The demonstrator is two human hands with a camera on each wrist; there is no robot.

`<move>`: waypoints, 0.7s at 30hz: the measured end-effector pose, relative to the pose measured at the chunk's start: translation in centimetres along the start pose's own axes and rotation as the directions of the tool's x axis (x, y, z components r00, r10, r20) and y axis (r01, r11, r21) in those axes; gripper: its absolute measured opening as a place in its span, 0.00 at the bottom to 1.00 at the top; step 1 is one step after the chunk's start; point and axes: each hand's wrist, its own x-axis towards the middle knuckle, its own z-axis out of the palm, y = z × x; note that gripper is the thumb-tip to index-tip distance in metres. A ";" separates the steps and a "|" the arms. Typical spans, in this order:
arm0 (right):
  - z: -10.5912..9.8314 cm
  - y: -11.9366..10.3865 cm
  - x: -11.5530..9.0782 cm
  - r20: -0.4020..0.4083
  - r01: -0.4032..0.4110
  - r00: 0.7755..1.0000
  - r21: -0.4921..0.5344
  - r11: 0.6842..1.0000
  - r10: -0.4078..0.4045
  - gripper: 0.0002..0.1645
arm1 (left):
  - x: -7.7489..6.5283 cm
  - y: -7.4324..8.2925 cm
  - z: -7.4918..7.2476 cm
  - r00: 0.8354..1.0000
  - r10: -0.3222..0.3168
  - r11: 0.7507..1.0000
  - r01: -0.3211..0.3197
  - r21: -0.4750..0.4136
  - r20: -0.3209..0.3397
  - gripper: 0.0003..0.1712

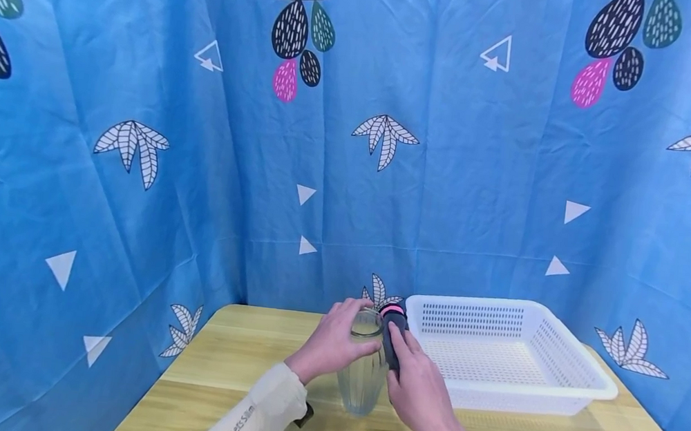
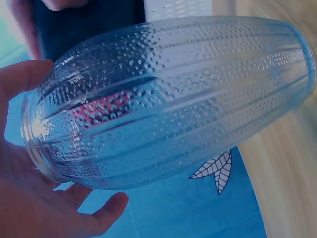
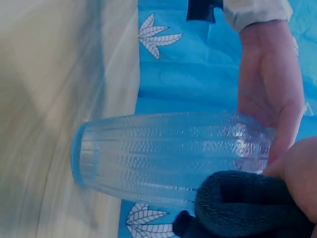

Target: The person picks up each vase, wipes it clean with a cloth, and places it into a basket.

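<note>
A clear glass vase [image 1: 362, 383] with a ribbed, dimpled wall stands roughly upright over the wooden table; whether its base touches the table I cannot tell. My left hand [image 1: 332, 336] grips it around the neck, thumb on the near side and fingers beyond the rim. Just right of the vase, my right hand [image 1: 422, 389] holds a folded dark cloth [image 1: 395, 338] with a pink band near its top. In the right wrist view the fuzzy cloth [image 3: 247, 203] overlaps the vase wall [image 3: 163, 153]; contact between them is unclear.
A white perforated plastic basket [image 1: 552, 400] sits on the right side of the wooden table [image 1: 232, 350], close beside the cloth. Behind and at the sides hangs a blue patterned curtain [image 1: 346, 209]. A small dark object [image 1: 304, 415] shows at the left wrist.
</note>
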 end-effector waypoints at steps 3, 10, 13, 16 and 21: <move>0.2 0.1 0.4 0.045 -0.015 0.999 -0.019 1.000 0.016 0.43 | 0.0 0.0 0.0 1.000 0.012 0.999 -0.012 -0.032 0.009 0.39; 1.0 0.6 0.7 0.178 -0.118 0.979 0.071 0.990 0.103 0.45 | 0.1 -0.1 0.3 1.000 0.016 1.000 -0.016 -0.012 0.015 0.37; 1.8 1.2 0.3 0.233 -0.160 0.963 0.101 0.982 0.133 0.46 | 0.0 -0.2 0.6 1.000 0.007 1.000 -0.007 0.005 0.012 0.37; 2.7 1.8 -0.2 0.261 -0.177 0.955 0.111 0.978 0.143 0.46 | -0.1 -0.3 0.7 1.000 0.004 1.000 -0.004 0.013 0.006 0.37; 4.0 2.5 -1.2 0.299 -0.155 0.947 0.098 0.983 0.119 0.45 | 0.0 -0.2 0.7 1.000 0.025 1.000 -0.024 0.020 -0.005 0.38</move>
